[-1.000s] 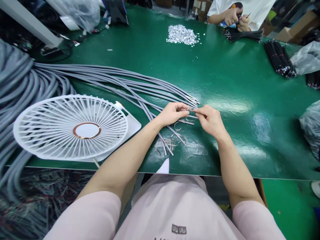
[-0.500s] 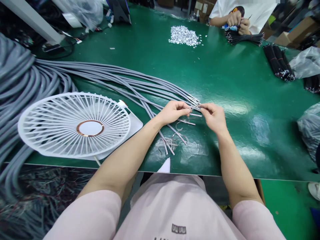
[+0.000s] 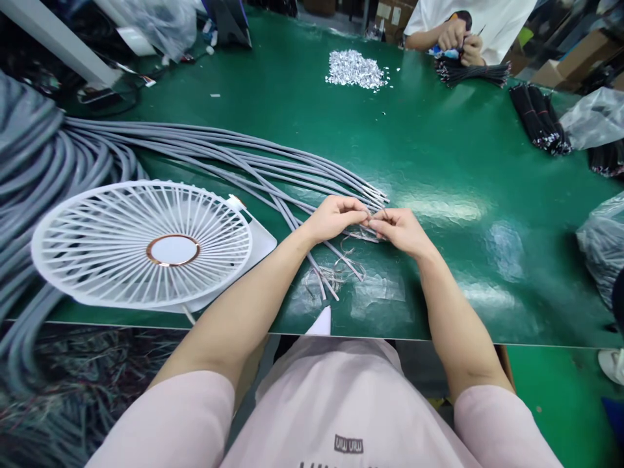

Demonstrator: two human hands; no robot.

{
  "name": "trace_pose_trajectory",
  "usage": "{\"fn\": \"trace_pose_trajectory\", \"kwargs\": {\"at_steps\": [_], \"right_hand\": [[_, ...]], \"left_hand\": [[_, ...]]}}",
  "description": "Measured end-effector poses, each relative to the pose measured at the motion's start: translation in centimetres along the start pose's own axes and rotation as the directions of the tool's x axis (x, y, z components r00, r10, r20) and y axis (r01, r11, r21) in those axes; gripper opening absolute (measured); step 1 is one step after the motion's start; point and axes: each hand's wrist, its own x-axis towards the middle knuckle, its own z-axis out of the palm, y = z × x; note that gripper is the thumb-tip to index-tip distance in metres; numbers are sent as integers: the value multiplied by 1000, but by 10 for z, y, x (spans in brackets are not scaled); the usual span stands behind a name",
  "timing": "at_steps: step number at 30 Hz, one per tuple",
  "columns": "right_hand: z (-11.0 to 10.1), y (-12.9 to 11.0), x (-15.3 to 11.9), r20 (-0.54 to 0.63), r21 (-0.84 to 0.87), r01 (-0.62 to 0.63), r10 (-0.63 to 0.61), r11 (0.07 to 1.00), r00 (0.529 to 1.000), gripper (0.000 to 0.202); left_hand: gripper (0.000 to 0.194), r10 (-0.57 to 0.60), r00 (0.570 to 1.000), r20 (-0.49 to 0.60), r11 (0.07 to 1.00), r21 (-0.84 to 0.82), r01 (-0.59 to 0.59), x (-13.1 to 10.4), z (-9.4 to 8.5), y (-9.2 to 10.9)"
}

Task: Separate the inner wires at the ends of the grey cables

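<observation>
My left hand (image 3: pixel 338 218) is closed in a pinch around a grey cable close to its end. Fingertips nearly touching it, my right hand (image 3: pixel 397 229) pinches at the same cable's end; its exact grip on the fine strands there is too small to make out. More grey cables (image 3: pixel 312 170) run in from the left, their stripped pale ends lying just beyond and beneath my hands. Nearer to me, several cable ends lie beside a loose tangle of thin strands (image 3: pixel 331 278) on the green table (image 3: pixel 458 266).
A white fan (image 3: pixel 112 260) lies left of my forearm, before a large coil of grey cable (image 3: pixel 29 156). Silvery scraps (image 3: pixel 358 69) are heaped at the back. Across the table another person's hands (image 3: pixel 458 42) work above black wire bundles (image 3: pixel 472 73). Plastic bags (image 3: pixel 604 240) sit at right.
My right hand has moved left and slightly down, closing up to my left hand at the cable end. My left hand has stayed nearly in place. The view has shifted slightly.
</observation>
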Motion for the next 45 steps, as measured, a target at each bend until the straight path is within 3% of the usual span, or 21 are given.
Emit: {"fn": "trace_pose_trajectory", "kwargs": {"at_steps": [4,7,10,13,16,20,23,28,33,35,40,45], "right_hand": [[-1,1,5,-138,277,-99,142,956,980,33],[1,-1,8,-181,405,-86,172,910,968,36],[6,-2,10,-231,454,-41,162,890,959,35],[9,1,15,-286,475,-23,180,880,941,34],[14,8,22,-301,502,-49,228,863,926,31],[30,11,26,-224,484,-87,220,871,950,30],[42,2,22,-190,410,-44,132,911,973,27],[43,-14,9,-295,-2,133,-128,991,947,30],[31,-13,1,-208,-378,276,-372,884,905,24],[23,-12,-3,-205,-448,263,-385,854,900,21],[-4,-10,-11,-477,-503,37,-312,864,822,26],[-11,-8,-18,-435,-636,92,-455,766,777,32]], "left_hand": [[17,127,984,-121,989,87,-117,1,-7,0],[27,276,942,-193,902,392,-184,2,-11,-3],[34,299,950,-87,693,704,-154,1,-16,-11],[28,252,968,-10,579,803,-142,1,-22,-19],[29,347,933,-97,570,812,-128,0,-25,-22],[26,410,882,-233,667,736,-116,-3,-19,-21],[22,445,838,-315,705,700,-111,-3,-14,-22],[29,418,853,-311,689,721,-75,1,-21,-30],[36,410,865,-288,589,808,-10,3,-25,-34],[35,383,870,-311,595,803,25,2,-21,-31],[36,283,908,-307,605,792,79,3,-12,-22],[35,247,948,-202,577,817,24,3,-7,-17]]}}
